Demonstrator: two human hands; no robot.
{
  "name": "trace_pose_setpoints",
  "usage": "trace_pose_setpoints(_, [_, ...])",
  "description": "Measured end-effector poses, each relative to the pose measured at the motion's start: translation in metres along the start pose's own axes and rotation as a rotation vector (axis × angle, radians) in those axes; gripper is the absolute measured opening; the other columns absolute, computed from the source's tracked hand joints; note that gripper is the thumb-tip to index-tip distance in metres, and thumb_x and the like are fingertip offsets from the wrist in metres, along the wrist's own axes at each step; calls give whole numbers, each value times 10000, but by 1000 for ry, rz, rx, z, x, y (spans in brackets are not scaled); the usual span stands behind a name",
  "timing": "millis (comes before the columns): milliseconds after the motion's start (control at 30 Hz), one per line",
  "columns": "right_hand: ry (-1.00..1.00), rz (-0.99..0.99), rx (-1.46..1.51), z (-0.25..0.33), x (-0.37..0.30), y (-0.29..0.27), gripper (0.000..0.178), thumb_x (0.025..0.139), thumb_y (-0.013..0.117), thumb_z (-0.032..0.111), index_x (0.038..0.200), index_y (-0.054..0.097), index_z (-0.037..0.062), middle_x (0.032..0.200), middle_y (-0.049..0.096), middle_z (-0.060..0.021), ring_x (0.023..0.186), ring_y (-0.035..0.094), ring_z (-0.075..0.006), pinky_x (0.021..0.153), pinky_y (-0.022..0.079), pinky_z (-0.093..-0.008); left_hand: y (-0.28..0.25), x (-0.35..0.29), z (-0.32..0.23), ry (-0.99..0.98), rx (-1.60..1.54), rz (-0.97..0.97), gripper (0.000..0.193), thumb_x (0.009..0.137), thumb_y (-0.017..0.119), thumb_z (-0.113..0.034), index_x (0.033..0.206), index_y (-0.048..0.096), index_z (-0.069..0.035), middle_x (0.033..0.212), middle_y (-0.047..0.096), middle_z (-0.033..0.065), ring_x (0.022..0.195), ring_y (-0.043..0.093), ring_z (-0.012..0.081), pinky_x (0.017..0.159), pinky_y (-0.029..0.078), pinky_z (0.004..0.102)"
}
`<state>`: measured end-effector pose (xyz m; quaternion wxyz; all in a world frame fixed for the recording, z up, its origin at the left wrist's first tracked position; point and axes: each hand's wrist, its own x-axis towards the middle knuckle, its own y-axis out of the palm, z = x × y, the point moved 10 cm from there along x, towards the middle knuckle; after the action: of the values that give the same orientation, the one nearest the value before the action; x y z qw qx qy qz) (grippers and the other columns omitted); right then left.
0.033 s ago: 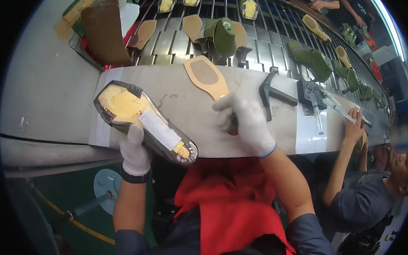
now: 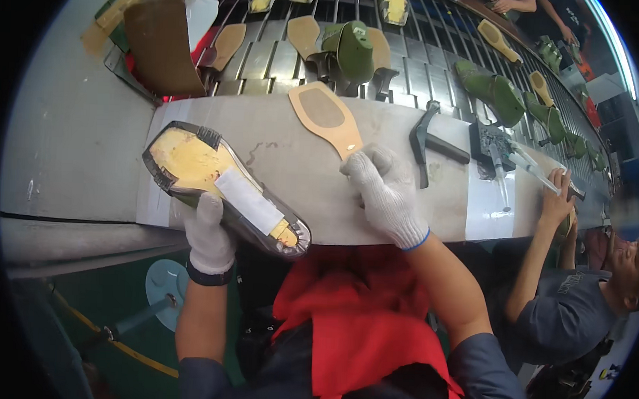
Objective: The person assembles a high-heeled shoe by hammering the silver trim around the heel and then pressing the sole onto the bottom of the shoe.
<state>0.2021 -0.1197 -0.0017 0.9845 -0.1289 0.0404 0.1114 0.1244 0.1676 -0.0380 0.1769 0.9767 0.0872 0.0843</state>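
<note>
Your left hand [image 2: 207, 232] is clamped on the shoe [image 2: 221, 185], holding it sole-up at the near edge of the worktop [image 2: 279, 152] — yellow bottom showing, white strip across the middle. Your right hand [image 2: 384, 189] is closed on the heel end of the tan insole [image 2: 326, 115] lying flat on the worktop. A hammer [image 2: 428, 138] sits just right of it.

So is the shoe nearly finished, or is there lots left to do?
Only partly done. The upturned shoe, gripped by the left hand, already has its yellow bottom covered and a white strip on it. The right hand is touching the tan sole piece, which is not on the shoe yet. The hammer lies unused.
</note>
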Motion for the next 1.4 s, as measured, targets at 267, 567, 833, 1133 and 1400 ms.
trace_pose_setpoints(267, [28, 20, -25, -15, 8, 10, 272, 1007, 786, 265, 1065, 754, 2, 962, 717, -129, 830, 689, -176, 780, 575, -349, -6, -3, -5, 122, 56, -66, 921, 993, 703, -734, 1510, 550, 13, 1301, 713, 134, 1127, 736, 258, 969, 620, 430])
trace_pose_setpoints(567, [-323, -217, -442, 2, -99, -41, 245, 926, 800, 32, 1152, 708, 9, 1555, 566, -388, 1404, 637, -472, 1150, 534, -487, -2, 16, -23, 14, 1, -187, 683, 1104, 610, -524, 1490, 555, 37, 1308, 712, 174, 1140, 746, 298, 988, 626, 446])
trace_pose_setpoints(833, [531, 58, 733, -104, -186, -13, 626, 1081, 664, 213, 1584, 437, -83, 1458, 653, -311, 1188, 758, -386, 1026, 648, -476, 65, 27, -41, -10, -313, 17, 785, 987, 672, -464, 1582, 515, 24, 1437, 692, 179, 1286, 701, 326, 1114, 566, 469])
trace_pose_setpoints(1133, [408, 326, 615, -118, -155, 48, 303, 1086, 704, 142, 1275, 734, -94, 1313, 768, -217, 1053, 809, -265, 875, 689, -374, 88, 52, -30, 32, -300, 121, 673, 978, 705, -267, 1543, 536, 58, 1421, 702, 173, 1290, 701, 289, 1145, 527, 426])
trace_pose_setpoints(1400, [309, 138, 516, -125, -170, 29, 220, 1042, 706, 78, 1163, 757, -100, 1176, 801, -213, 1012, 804, -264, 924, 671, -395, 79, 35, -31, 48, -263, 138, 725, 971, 745, -301, 1561, 516, 51, 1417, 703, 167, 1300, 700, 293, 1154, 528, 433])
